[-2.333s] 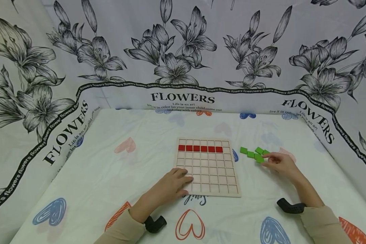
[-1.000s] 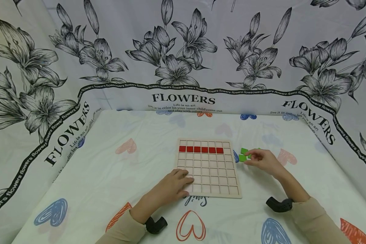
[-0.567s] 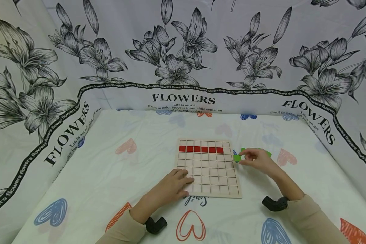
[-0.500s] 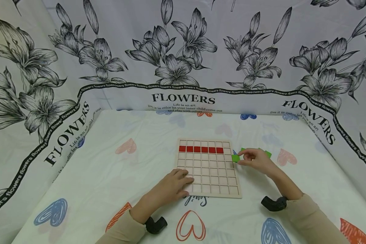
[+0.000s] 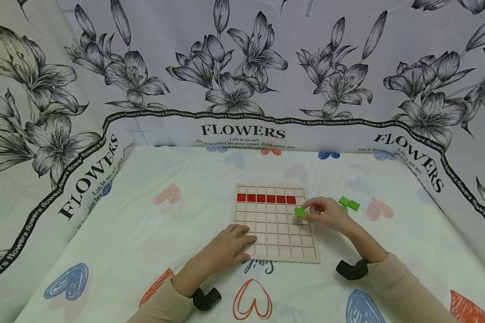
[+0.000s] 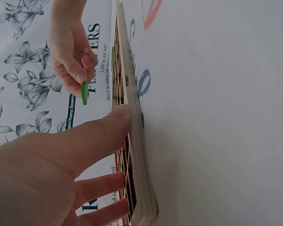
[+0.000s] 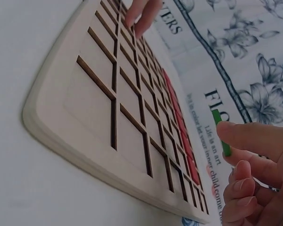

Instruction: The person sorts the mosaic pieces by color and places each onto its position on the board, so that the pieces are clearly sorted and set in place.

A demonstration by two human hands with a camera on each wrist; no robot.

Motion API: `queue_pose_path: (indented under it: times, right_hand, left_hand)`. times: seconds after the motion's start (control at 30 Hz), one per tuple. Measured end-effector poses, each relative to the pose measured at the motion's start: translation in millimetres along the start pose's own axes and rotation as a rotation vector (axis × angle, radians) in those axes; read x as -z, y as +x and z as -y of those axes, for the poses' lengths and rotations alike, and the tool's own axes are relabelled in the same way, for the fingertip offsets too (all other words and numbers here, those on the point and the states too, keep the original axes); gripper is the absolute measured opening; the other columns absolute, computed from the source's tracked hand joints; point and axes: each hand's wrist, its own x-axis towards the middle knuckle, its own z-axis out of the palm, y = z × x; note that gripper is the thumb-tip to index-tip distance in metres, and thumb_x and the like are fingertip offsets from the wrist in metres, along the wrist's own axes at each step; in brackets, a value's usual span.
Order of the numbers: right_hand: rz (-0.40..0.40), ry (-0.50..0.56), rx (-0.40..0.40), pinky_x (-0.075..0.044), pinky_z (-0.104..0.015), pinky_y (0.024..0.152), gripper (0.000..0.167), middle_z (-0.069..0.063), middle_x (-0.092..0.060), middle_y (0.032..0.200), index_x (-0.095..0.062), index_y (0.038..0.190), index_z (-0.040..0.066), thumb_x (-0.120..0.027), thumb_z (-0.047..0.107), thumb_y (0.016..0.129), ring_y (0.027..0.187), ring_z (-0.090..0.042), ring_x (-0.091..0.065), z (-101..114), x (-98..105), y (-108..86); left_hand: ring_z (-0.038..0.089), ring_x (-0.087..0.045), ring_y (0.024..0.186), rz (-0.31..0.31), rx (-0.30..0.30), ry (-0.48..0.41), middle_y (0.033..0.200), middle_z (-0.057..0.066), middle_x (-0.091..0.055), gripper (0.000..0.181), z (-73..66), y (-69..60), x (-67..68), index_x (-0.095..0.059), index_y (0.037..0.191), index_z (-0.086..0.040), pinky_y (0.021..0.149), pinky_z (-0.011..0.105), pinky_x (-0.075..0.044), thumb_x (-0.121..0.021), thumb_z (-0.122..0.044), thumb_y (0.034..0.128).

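Observation:
A light wooden grid board (image 5: 272, 229) lies on the table, with a row of red square tiles (image 5: 266, 198) set in its second row from the back. My right hand (image 5: 329, 214) pinches a green square tile (image 5: 300, 212) between thumb and fingers, above the board's right side. In the right wrist view that green tile (image 7: 221, 133) is seen edge-on, held off the board. My left hand (image 5: 228, 244) rests on the board's left front part. The left wrist view has the left thumb (image 6: 96, 136) on the board's edge and the fingers spread over the grid.
Several more green tiles (image 5: 349, 202) lie to the right of the board, partly hidden behind my right hand. A white cloth with printed hearts (image 5: 167, 194) covers the table, and a flower-printed curtain (image 5: 242, 58) encloses it at the back and sides.
My right hand has drawn a green tile leftward from the loose group, lifted it and carried it over the board's right edge. The left hand stays in place.

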Motion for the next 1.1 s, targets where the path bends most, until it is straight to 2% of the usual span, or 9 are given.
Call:
queue_pose_path:
  times: [0.43,0.6,0.87,1.1]
  right_hand:
    - [0.017,0.023,0.044,-0.036,-0.019,0.053,0.028,0.003,-0.049,0.069,-0.066,0.104,-0.004,-0.075,0.012,0.082,0.061,-0.003,-0.043,12.3,-20.2,10.1]
    - [0.014,0.043,0.038,-0.038,-0.018,0.055,0.028,-0.002,-0.050,0.072,-0.066,0.105,-0.005,-0.074,0.011,0.083,0.062,-0.005,-0.044,15.3,-28.4,13.4]
    - [-0.001,0.043,-0.009,-0.037,-0.018,0.054,0.029,0.000,-0.050,0.072,-0.067,0.105,-0.001,-0.076,0.014,0.082,0.063,-0.008,-0.044,20.1,-41.2,21.1]
    - [-0.023,0.048,0.015,-0.038,-0.018,0.055,0.029,-0.002,-0.051,0.071,-0.068,0.104,-0.003,-0.076,0.013,0.081,0.064,-0.008,-0.044,21.7,-48.0,28.1]
  left_hand:
    - [0.027,-0.050,0.128,-0.011,-0.018,0.019,0.135,0.011,-0.056,0.043,-0.5,1.9,-1.9,-0.061,0.128,-0.016,0.103,0.042,-0.047,-0.066,-0.034,0.0889]
    - [0.027,-0.050,0.128,0.000,-0.004,0.005,0.136,0.011,-0.055,0.043,-1.7,1.1,-0.4,-0.061,0.128,-0.015,0.104,0.043,-0.047,-0.067,-0.032,0.0887]
    - [0.029,-0.050,0.128,0.004,0.017,-0.020,0.136,0.012,-0.054,0.042,-2.8,-1.3,2.2,-0.061,0.127,-0.015,0.103,0.046,-0.047,-0.068,-0.029,0.0882]
    - [0.029,-0.049,0.129,0.007,0.018,-0.022,0.137,0.012,-0.054,0.042,-2.8,-1.1,2.5,-0.061,0.127,-0.015,0.101,0.047,-0.048,-0.067,-0.029,0.0886]
